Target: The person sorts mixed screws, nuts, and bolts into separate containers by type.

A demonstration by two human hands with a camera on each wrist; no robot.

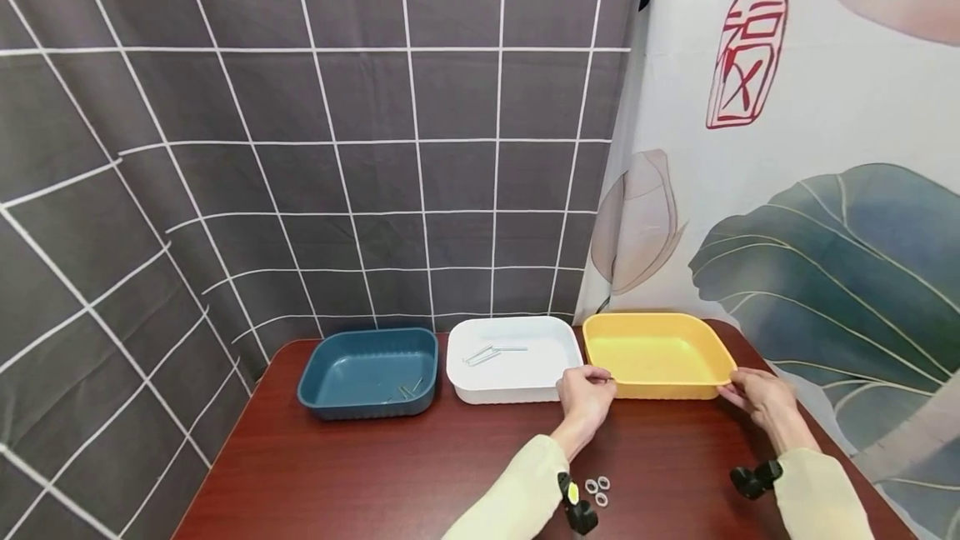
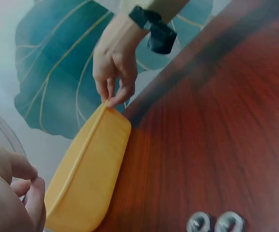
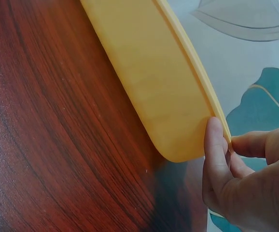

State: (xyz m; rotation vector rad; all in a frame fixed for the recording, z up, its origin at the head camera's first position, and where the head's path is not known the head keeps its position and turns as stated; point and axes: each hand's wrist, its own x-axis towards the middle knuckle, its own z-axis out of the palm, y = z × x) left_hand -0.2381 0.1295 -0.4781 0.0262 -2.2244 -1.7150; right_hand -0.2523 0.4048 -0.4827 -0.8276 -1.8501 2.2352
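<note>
A yellow rectangular tray (image 1: 660, 348) sits at the right of the row, its inside bare. My left hand (image 1: 587, 398) pinches the rim at the near left corner, close beside the white tray (image 1: 514, 396). At the near right corner my right hand (image 1: 765, 402) has the rim between thumb and fingers, as the right wrist view shows with the tray's side wall (image 3: 154, 87). Three small silver metal rings (image 1: 597, 490) lie on the table in front, near my left wrist.
Inside the white tray lie several thin silver metal pieces (image 1: 483, 354). The dark blue tray (image 1: 367, 411) at the left contains a few small thin pieces (image 1: 407, 391). The reddish-brown table (image 1: 360, 473) backs onto a grey checked curtain (image 1: 450, 182) and a printed white cloth (image 1: 847, 140).
</note>
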